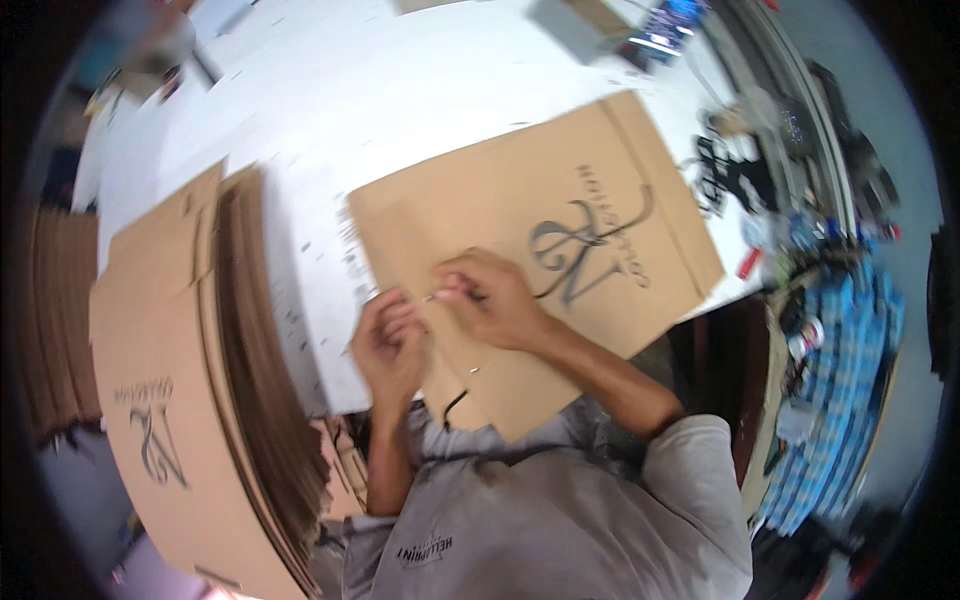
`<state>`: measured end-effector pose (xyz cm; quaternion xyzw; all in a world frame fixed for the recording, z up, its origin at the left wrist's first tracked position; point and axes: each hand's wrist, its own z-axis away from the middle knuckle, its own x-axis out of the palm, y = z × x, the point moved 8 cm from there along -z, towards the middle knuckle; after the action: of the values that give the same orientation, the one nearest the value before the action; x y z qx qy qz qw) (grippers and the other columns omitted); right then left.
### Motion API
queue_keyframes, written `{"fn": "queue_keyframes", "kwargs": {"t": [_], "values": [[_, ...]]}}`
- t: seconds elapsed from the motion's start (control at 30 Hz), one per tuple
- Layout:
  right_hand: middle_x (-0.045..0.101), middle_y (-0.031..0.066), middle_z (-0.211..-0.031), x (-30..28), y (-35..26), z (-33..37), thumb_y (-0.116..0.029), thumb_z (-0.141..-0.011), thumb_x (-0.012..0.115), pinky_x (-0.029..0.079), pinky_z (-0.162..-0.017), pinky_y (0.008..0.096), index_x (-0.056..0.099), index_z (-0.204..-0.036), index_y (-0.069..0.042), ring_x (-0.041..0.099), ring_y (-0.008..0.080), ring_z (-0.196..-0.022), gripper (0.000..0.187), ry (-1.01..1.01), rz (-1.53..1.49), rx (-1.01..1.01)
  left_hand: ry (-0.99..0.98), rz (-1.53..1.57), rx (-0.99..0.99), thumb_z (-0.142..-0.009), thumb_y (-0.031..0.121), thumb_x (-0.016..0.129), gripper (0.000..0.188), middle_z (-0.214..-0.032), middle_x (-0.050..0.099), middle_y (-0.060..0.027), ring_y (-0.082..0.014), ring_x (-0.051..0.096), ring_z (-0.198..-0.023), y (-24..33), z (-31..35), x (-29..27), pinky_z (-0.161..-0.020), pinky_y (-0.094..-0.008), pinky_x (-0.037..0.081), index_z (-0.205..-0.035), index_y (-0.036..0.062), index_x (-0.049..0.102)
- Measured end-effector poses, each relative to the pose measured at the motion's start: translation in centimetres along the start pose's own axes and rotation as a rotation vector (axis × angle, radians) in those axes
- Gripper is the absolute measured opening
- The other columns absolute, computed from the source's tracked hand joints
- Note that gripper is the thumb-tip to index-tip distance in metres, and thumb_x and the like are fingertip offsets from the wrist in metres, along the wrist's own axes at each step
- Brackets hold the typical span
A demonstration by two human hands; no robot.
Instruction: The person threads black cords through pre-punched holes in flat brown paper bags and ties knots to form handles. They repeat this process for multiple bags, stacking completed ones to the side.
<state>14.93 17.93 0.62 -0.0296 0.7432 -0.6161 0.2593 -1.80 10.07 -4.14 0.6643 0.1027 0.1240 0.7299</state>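
A flat brown paper bag (480,200) with a dark printed design lies slanted across the table edge and over my lap. My right hand (495,300) rests over its near left part, fingers pinched on a thin black cord, a pale tip (431,297) showing at the fingertips. Beside it, at the bag's left edge, my left hand (388,340) is closed with curled fingers; whatever it grips is hidden. Lower on the bag, a short black cord (455,405) and another small pale tip (475,370) stick out.
A tall stack of similar brown bags (165,370) stands at my left, with another stack (60,320) beyond. Black cords (725,175) lie at the right of the white table (300,120). Blue checked cloth (835,370) hangs at far right. A grey box (580,25) sits at the back.
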Motion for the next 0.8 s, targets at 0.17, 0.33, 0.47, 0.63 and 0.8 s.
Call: {"fn": "queue_keyframes", "kwargs": {"t": [0.17,0.33,0.47,0.63,0.8], "values": [[0.057,0.0074,-0.098,0.7,-2.2,1.3,-0.005,-0.084,0.08,0.05,-0.084,0.0326,0.076,-0.109,-0.005,0.057,0.0213,-0.095,0.026,-0.008,-0.021,-0.153,-0.021,-0.083,0.011,-0.09,-0.003,0.076,0.024,-0.096,0.073,-0.0096,-0.0128,0.068,-0.083,3.5,1.8,-1.9,-0.076,-0.025,0.054,-0.11,-0.0036,0.062],[0.056,0.0066,-0.102,0.8,-1.6,1.4,-0.006,-0.081,0.081,0.048,-0.083,0.0343,0.08,-0.095,-0.008,0.055,0.0226,-0.097,0.014,0.059,-0.097,-0.135,-0.18,0.068,0.038,-0.1,0.039,0.069,0.062,-0.085,0.069,-0.0115,-0.0171,0.069,-0.07,5.0,1.2,0.0,-0.064,-0.0274,0.058,-0.14,-0.0062,0.053],[0.058,0.0087,-0.104,0.2,-5.1,2.4,-0.002,-0.076,0.076,0.049,-0.086,0.0391,0.077,-0.093,-0.006,0.056,0.0291,-0.1,0.017,0.162,0.217,-0.323,-0.226,0.265,-0.335,-0.104,0.056,0.052,0.08,-0.09,0.072,-0.0141,-0.0197,0.07,-0.071,2.7,0.8,2.0,-0.066,-0.0329,0.061,-0.157,-0.0024,0.037],[0.062,0.0123,-0.112,1.9,-10.4,5.5,0.004,-0.076,0.067,0.05,-0.092,0.0449,0.073,-0.093,-0.004,0.058,0.0344,-0.106,0.019,0.06,0.031,-0.625,-0.223,0.059,-0.235,-0.105,0.026,0.059,0.067,-0.106,0.073,-0.0132,-0.0176,0.07,-0.093,2.0,0.2,2.0,-0.085,-0.029,0.058,-0.159,-0.0006,0.032],[0.061,0.0152,-0.1,3.1,-6.7,3.0,-0.004,-0.075,0.07,0.052,-0.074,0.0445,0.068,-0.091,0.0,0.064,0.0343,-0.091,0.017,0.134,-0.097,-0.394,-0.216,0.258,-0.099,-0.1,0.009,0.066,0.056,-0.103,0.071,-0.0109,-0.0166,0.069,-0.095,3.5,0.4,2.2,-0.081,-0.028,0.056,-0.151,-0.0006,0.045]]}}
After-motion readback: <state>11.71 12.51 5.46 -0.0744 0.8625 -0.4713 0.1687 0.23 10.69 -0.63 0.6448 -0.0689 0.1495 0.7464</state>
